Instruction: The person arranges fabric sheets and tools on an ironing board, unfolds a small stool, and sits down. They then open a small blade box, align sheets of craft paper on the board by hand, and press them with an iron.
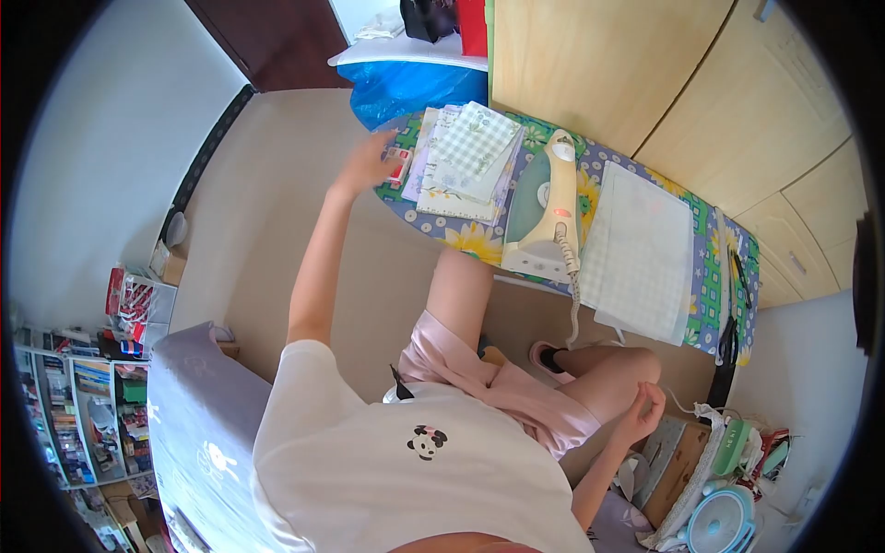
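My left hand (367,166) is stretched out over the left end of the ironing board (475,241), its fingers apart and somewhat blurred. Close by its fingers lies a small red and white box (399,164); whether they touch it I cannot tell. Just right of the box is a stack of folded patterned cloths (475,147), green checked on top. A cream iron (555,198) rests beside the stack, its coiled cord hanging over the front edge. Near my right knee, my right hand (641,415) has loosely bent fingers and nothing visible in it.
A pale checked sheet (641,249) lies flat right of the iron. Wooden cabinets (599,64) stand behind the board, and a blue plastic bag (406,88) is at its far left. A small blue fan (719,521) and boxes sit at lower right. A covered bed (207,415) is at left.
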